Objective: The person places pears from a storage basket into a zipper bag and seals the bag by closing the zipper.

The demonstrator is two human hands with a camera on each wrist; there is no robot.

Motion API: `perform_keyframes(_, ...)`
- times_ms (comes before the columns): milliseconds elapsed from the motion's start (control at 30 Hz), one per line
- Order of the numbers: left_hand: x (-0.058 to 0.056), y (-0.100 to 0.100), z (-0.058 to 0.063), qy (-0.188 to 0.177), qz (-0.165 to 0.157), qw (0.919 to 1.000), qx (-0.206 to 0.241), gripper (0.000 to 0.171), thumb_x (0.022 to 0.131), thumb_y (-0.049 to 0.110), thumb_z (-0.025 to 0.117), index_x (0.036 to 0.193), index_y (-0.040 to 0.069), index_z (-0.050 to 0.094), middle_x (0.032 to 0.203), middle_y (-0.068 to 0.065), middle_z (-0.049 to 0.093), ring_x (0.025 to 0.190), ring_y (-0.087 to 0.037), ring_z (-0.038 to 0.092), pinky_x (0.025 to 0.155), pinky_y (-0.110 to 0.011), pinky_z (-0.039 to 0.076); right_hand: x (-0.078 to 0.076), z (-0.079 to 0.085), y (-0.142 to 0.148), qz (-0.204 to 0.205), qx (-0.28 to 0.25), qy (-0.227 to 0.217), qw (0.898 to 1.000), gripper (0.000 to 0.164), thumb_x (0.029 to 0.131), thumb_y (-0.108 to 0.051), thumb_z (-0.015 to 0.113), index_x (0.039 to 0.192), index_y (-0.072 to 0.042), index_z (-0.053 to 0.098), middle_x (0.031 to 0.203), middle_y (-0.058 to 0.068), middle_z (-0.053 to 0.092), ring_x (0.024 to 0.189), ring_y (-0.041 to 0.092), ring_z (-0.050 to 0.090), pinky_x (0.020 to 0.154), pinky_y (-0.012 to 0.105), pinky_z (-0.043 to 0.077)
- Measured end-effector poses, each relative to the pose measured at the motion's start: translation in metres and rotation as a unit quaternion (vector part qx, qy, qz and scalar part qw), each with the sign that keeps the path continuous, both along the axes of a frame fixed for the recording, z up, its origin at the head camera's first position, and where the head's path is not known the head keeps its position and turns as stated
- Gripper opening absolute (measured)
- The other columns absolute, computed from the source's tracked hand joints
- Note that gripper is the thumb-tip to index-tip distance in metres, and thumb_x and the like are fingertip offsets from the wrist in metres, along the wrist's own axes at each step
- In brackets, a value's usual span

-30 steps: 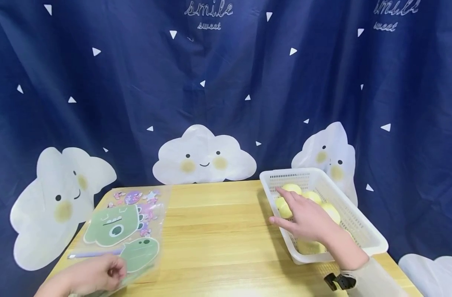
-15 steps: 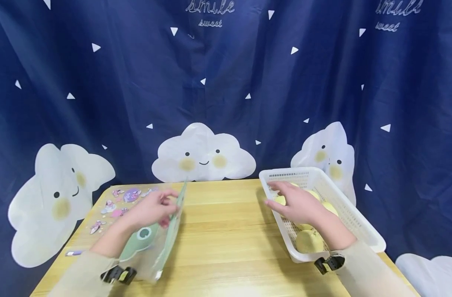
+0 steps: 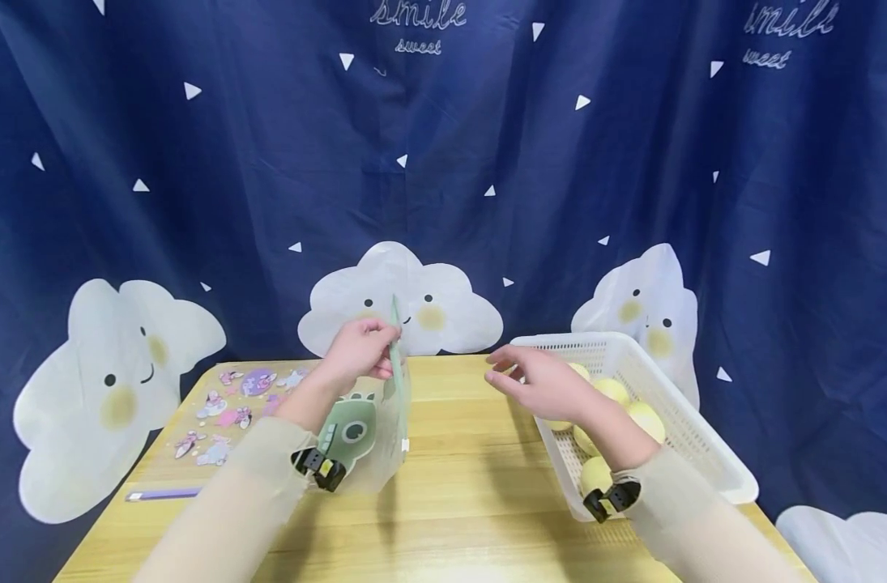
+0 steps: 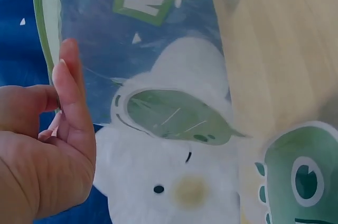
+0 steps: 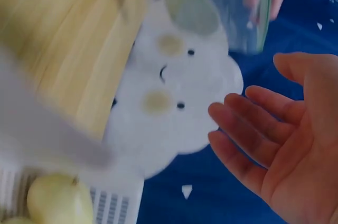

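Observation:
My left hand (image 3: 360, 350) pinches the green zip edge of a clear plastic zip bag (image 3: 351, 433) printed with green cartoon dinosaurs. The bag hangs from that edge over the left-middle of the table, its small white slider (image 3: 404, 444) at the lower corner. In the left wrist view, thumb and fingers meet on the bag's zip strip (image 4: 45, 28). My right hand (image 3: 545, 385) is in the air by the left rim of a white plastic basket (image 3: 705, 437), fingers loosely bent and holding nothing. Inside the basket lie several round pale yellow fruits (image 3: 646, 421), partly hidden by my right arm.
Another clear zip bag (image 3: 220, 409) with pink and purple cartoon prints lies flat on the left of the wooden table (image 3: 443, 486); its purple zip strip (image 3: 168, 494) faces the near side. A navy curtain (image 3: 443, 121) with white clouds hangs directly behind the table.
My left hand has lifted the dinosaur bag off the other bag by its zip edge and carried it right and up. My right hand has moved left from over the fruits to past the basket's rim.

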State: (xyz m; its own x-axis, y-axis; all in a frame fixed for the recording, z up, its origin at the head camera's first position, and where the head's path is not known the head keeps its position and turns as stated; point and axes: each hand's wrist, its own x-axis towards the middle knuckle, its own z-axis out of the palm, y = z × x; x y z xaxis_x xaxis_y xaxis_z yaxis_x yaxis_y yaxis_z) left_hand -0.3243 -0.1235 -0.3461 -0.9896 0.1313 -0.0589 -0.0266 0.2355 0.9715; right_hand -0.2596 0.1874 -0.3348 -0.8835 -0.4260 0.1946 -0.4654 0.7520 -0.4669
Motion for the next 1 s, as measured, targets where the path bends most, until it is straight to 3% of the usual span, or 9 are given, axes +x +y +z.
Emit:
perform_keyframes(167,-0.004,0.026,0.002,0.005,-0.007,0.9997,0.023,0.021,0.11,0.02,0.064,0.112,-0.001,0.068,0.068,-0.003,0.068,0.053,-0.009,0.065,0.055,-0.023,0.061,-0.004,0.003,-0.033,0.002,-0.086,-0.071,0.994,0.034,0.11,-0.041,0.063,0.121,-0.011,0.076,0.103,0.001,0.079,0.082,0.01,0.075,0.076,0.032,0.06)
perform_keyframes(333,-0.003,0.044,0.007,0.008,-0.023,0.9992,0.031,0.018,0.107,0.015,0.068,0.114,-0.002,0.066,0.069,-0.004,0.069,0.054,-0.01,0.066,0.057,-0.023,0.062,-0.008,0.004,-0.053,-0.016,-0.151,-0.135,0.979,0.037,0.107,-0.044,0.066,0.114,-0.008,0.076,0.092,0.004,0.079,0.074,0.02,0.078,0.064,0.028,0.058)
perform_keyframes(533,-0.002,0.053,0.022,0.017,-0.031,0.9988,0.035,0.02,0.103,0.007,0.07,0.121,-0.001,0.066,0.074,-0.003,0.067,0.055,-0.01,0.065,0.055,-0.021,0.06,-0.014,0.006,-0.06,-0.066,-0.172,-0.11,0.977,0.017,0.102,-0.02,0.068,0.1,-0.005,0.076,0.08,0.005,0.078,0.062,0.015,0.075,0.055,0.026,0.056)
perform_keyframes(633,-0.002,0.053,0.032,0.019,-0.032,0.999,0.026,0.024,0.103,0.007,0.07,0.125,-0.001,0.066,0.073,-0.002,0.067,0.054,-0.01,0.066,0.056,-0.021,0.06,-0.018,0.01,-0.061,-0.097,-0.192,-0.109,0.971,0.013,0.099,-0.016,0.068,0.098,-0.005,0.074,0.078,0.004,0.078,0.059,0.015,0.075,0.052,0.025,0.055)
perform_keyframes(833,-0.007,0.027,0.05,0.014,-0.035,0.9984,-0.041,0.022,0.105,0.006,0.069,0.122,-0.007,0.067,0.07,-0.004,0.07,0.054,-0.008,0.069,0.058,-0.023,0.063,-0.028,0.019,-0.044,-0.137,-0.225,-0.164,0.951,0.013,0.099,-0.014,0.069,0.102,-0.001,0.07,0.072,0.004,0.072,0.054,0.012,0.068,0.051,0.023,0.055)
perform_keyframes(1000,-0.011,-0.018,0.061,-0.037,-0.06,0.9944,-0.079,0.024,0.105,0.004,0.067,0.125,-0.01,0.064,0.07,0.0,0.069,0.059,-0.004,0.07,0.061,-0.019,0.062,-0.037,0.026,-0.01,-0.169,-0.219,-0.201,0.94,0.018,0.099,-0.014,0.067,0.107,0.002,0.071,0.066,-0.001,0.065,0.052,0.007,0.06,0.049,0.02,0.05)
